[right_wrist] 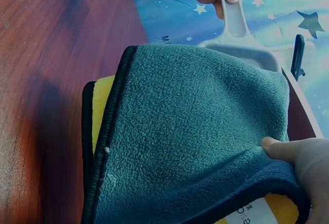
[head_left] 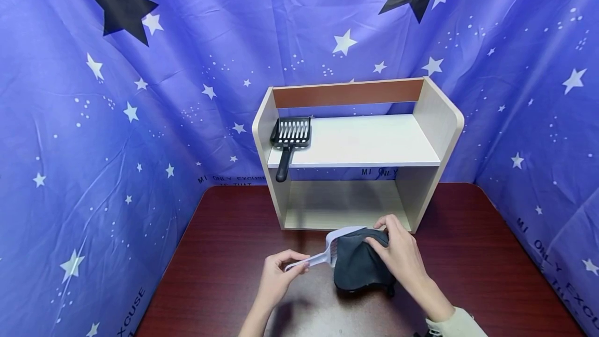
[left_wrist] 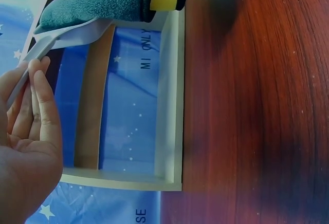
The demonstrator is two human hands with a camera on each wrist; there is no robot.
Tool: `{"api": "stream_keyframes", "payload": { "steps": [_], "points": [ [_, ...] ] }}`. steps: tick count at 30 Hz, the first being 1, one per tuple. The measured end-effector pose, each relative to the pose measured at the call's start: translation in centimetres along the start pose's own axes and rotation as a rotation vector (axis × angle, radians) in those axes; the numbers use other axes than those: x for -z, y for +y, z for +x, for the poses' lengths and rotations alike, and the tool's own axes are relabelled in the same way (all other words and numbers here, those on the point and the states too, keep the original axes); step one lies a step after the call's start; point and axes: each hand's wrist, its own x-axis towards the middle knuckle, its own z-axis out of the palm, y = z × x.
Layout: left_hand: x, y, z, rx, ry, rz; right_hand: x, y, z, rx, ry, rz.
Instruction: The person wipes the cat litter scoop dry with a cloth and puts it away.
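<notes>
My left hand [head_left: 277, 277] pinches the handle of a pale lavender litter scoop [head_left: 343, 231] and holds it over the table. A folded cloth [head_left: 360, 261], dark grey-green with yellow on its other side and a black border, drapes across the scoop's head. My right hand [head_left: 401, 254] grips the cloth near the scoop's far edge, thumb on top; its other fingers are partly hidden. In the right wrist view the cloth [right_wrist: 195, 126] covers most of the scoop head, and a white label [right_wrist: 252, 215] shows at its lower edge. The scoop's handle [left_wrist: 20, 88] lies between the left thumb and fingers.
Behind the hands stands a two-level wooden shelf [head_left: 432, 170]. A black slotted litter scoop [head_left: 291, 134] lies at the left of its white upper board [head_left: 365, 144], the handle jutting over the front edge. Blue star-patterned curtains [head_left: 164, 92] surround the dark red table [head_left: 210, 254].
</notes>
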Motion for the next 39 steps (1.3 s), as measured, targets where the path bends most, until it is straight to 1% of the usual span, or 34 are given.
{"api": "stream_keyframes", "payload": {
  "steps": [6,13,18,23,28,35,39],
  "points": [
    [0.4,0.0,0.0,-0.012,0.016,-0.003,0.6,0.3,0.2,-0.038,-0.017,0.011],
    [0.9,-0.1,-0.1,-0.015,0.036,-0.023,1.4,1.0,0.6,-0.036,0.029,0.015],
    [1.1,-0.1,0.0,-0.016,0.041,-0.046,1.7,1.3,0.7,-0.043,0.028,0.047],
    [0.9,-0.1,0.1,-0.001,0.054,-0.054,1.7,0.8,0.7,-0.031,0.017,0.082],
    [0.4,-0.1,0.1,0.010,0.061,-0.053,1.4,0.2,0.6,-0.016,0.016,0.094],
    [-0.3,-0.2,0.3,0.033,0.050,-0.067,1.0,-0.6,0.6,-0.017,-0.004,0.087],
    [-0.6,-0.1,0.4,0.044,0.045,-0.076,0.6,-1.1,0.6,-0.003,-0.008,0.087]
  ]
}}
